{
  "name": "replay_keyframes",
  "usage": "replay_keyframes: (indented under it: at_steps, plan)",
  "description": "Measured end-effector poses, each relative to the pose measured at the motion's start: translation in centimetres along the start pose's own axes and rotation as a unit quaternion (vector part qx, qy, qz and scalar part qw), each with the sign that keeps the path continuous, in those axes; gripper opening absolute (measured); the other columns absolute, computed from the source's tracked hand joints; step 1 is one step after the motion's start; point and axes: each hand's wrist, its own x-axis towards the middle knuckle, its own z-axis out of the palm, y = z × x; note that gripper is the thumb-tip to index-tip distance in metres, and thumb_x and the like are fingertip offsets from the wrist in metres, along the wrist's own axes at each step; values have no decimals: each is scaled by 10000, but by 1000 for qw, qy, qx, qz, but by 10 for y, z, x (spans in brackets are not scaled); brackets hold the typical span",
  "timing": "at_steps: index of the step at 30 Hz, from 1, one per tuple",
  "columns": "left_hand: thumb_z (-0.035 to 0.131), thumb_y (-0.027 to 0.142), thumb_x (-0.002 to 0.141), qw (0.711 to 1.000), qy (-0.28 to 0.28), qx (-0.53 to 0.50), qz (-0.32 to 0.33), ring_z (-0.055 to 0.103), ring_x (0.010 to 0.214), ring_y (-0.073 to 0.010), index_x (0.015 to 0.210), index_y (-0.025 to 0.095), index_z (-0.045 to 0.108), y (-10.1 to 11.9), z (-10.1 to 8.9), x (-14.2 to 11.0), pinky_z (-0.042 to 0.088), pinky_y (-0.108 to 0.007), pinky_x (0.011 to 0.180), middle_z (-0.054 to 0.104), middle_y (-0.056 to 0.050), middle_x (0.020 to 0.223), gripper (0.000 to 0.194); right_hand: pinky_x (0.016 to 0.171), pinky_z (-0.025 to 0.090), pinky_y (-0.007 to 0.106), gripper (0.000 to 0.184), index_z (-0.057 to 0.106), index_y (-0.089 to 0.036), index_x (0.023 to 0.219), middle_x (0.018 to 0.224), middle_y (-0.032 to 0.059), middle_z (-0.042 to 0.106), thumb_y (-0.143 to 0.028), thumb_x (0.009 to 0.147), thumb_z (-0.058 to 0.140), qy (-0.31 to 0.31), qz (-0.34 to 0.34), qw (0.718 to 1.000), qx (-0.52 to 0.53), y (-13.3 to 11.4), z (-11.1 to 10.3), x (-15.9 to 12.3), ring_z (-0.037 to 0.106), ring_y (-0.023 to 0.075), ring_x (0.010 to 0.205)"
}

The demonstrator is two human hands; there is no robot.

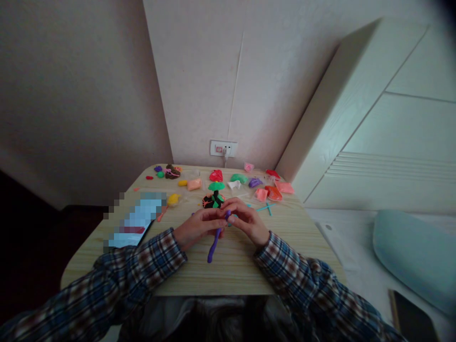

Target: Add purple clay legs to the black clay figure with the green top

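Above the middle of the table, a long purple roll of modelling clay (213, 249) hangs down from between my fingertips. My left hand (200, 227) pinches it near its upper end. From the other side, my right hand (248, 221) closes its thumb and fingers on the same end. A bit of teal shows beneath the right fingers, too small to name. Just beyond the hands stands a small black and green clay figure (214, 199) with orange lines, topped by a green umbrella-like piece (216, 186).
Several clay packets lie along the table's back, among them a red one (215, 175), a green one (238, 178) and a yellow one (173, 199). A lit, partly blurred screen (144, 216) is at left. Teal sticks (267, 208) lie crossed at right. Behind is a wall socket (223, 148).
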Motion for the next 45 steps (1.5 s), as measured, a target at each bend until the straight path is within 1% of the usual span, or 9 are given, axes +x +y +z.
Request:
replay_keyframes:
  at_steps: [5, 13, 19, 22, 26, 28, 34, 40, 45]
  plan:
    - [732, 333, 612, 1000, 25, -1, 6, 540, 578, -99, 703, 115, 566, 1, 4, 1, 411, -225, 580, 572, 24, 603, 289, 869, 393, 355, 157, 617, -196, 785, 920, 47, 537, -352, 760, 621, 22, 16, 999, -16, 3, -2, 0, 510, 173, 922]
    - [752, 285, 602, 1000, -22, -17, -10, 602, 686, -137, 840, 111, 605, -3, -3, 1, 449, -269, 691, 650, -17, 697, 329, 713, 428, 299, 250, 587, -180, 675, 698, 1, 518, -419, 711, 650, 53, 75, 996, 19, 5, -4, -1, 510, 139, 709]
    - [752, 276, 604, 1000, -9, -16, -7, 591, 642, -121, 798, 108, 619, -5, -5, 4, 445, -251, 649, 641, -4, 664, 289, 711, 427, 286, 225, 622, -182, 779, 775, 20, 543, -401, 734, 635, 38, 73, 996, 36, 2, -3, -1, 523, 143, 761]
    - [755, 277, 605, 999, -13, -30, -5, 586, 628, -113, 807, 109, 629, -6, -7, 3, 442, -240, 637, 639, -5, 667, 292, 685, 426, 271, 206, 607, -174, 733, 730, 6, 544, -377, 733, 642, 50, 75, 995, 49, 3, -3, -1, 525, 128, 715]
    - [744, 319, 622, 998, -32, -55, -20, 606, 698, -134, 895, 109, 649, -7, -8, 2, 459, -266, 698, 662, -40, 754, 357, 606, 428, 251, 246, 541, -175, 672, 645, -23, 531, -391, 719, 651, 70, 106, 988, 89, 4, -3, -1, 514, 106, 604]
    - [742, 314, 627, 997, -41, -55, -32, 610, 708, -142, 872, 104, 659, -7, -8, 2, 463, -272, 705, 667, -50, 760, 333, 592, 429, 247, 264, 534, -175, 666, 631, -27, 528, -405, 705, 658, 76, 116, 986, 92, 3, -2, -1, 512, 105, 597]
    - [747, 263, 612, 1000, -28, -8, -4, 575, 599, -104, 750, 104, 656, -10, -10, 5, 445, -227, 609, 643, -17, 671, 229, 524, 404, 223, 293, 587, -181, 830, 609, -30, 529, -440, 707, 647, 30, 140, 983, 113, -2, -1, -1, 472, 85, 539]
    - [763, 294, 582, 1000, -7, -10, -13, 563, 601, -103, 743, 112, 655, -8, -10, 4, 435, -222, 601, 637, -14, 658, 265, 487, 396, 216, 283, 564, -175, 771, 617, -26, 546, -435, 704, 653, 22, 149, 981, 126, -1, -1, -1, 462, 73, 502]
    - [766, 345, 576, 998, -53, -24, -30, 583, 638, -115, 804, 105, 670, -7, -9, 4, 446, -222, 619, 648, -38, 709, 345, 492, 395, 217, 268, 564, -173, 781, 602, -25, 541, -425, 725, 635, 41, 137, 982, 126, 0, -1, -2, 464, 77, 510]
